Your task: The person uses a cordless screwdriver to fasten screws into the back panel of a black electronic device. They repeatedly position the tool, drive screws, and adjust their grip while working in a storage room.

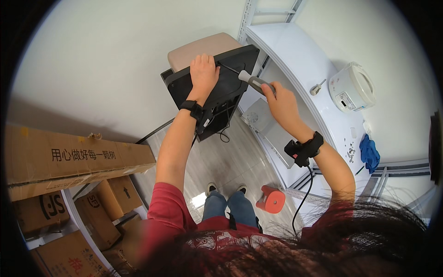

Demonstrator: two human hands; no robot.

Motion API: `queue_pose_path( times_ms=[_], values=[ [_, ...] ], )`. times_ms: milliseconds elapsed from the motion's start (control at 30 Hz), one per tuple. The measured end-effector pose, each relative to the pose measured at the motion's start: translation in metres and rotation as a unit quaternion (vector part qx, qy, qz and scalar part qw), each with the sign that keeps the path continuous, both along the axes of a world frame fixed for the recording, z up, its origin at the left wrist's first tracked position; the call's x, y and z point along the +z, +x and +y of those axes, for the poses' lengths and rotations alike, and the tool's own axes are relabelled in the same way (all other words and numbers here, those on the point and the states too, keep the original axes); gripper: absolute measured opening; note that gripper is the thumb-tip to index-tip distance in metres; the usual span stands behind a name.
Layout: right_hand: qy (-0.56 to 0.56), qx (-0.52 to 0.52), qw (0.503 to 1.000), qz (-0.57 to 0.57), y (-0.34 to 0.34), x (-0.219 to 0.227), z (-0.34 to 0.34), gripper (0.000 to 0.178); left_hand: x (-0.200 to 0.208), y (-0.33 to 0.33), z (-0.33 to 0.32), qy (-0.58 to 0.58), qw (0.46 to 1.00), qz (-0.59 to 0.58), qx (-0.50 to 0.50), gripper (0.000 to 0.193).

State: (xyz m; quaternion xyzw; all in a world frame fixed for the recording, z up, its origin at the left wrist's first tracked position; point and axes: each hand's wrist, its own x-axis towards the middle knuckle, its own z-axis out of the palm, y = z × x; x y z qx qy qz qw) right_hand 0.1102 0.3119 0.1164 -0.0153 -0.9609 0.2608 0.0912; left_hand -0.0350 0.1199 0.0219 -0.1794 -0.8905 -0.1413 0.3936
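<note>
My left hand (203, 75) is hooked over the upper edge of a flat black panel (228, 87), fingers bent across the rim. The panel stands tilted, and a thin dark cable (224, 136) dangles below it. In my right hand (283, 107) is a screwdriver (251, 80) with a grey and white handle, its fingers wrapped round the grip. The dark shaft points left, and its tip meets the panel beside my left fingers; whether it sits in a screw is too small to tell. A beige padded piece (203, 46) shows behind the panel.
On the white shelf (295, 48) to the right are a white rice cooker (351, 90), a small metal-ended tool (317, 87), scattered small parts (350, 151) and a blue cloth-like item (369, 153). Below lies a silver metal sheet (272, 131). A red stool (271, 200) and cardboard boxes (78, 154) flank me.
</note>
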Motion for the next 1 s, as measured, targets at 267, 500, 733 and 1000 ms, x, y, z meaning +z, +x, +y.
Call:
queue_pose_path(
  times_ms=[267, 500, 733, 1000],
  values=[
    [-0.169, -0.029, 0.979, -0.107, -0.002, 0.015, -0.001, 0.043, 0.000, 0.001, 0.000, -0.004, 1.000, 0.001, -0.004, 0.029],
    [-0.045, 0.066, 0.997, -0.002, 0.005, 0.013, 0.000, 0.036, -0.002, 0.001, 0.001, -0.005, 1.000, 0.000, 0.004, 0.028],
    [0.031, 0.065, 0.995, 0.072, 0.004, 0.014, -0.009, 0.031, -0.002, 0.000, 0.002, -0.006, 1.000, -0.001, 0.012, 0.029],
    [-0.099, -0.038, 0.990, -0.090, -0.007, 0.010, 0.008, 0.066, -0.003, -0.001, 0.000, -0.007, 1.000, 0.004, 0.000, 0.029]
  ],
)
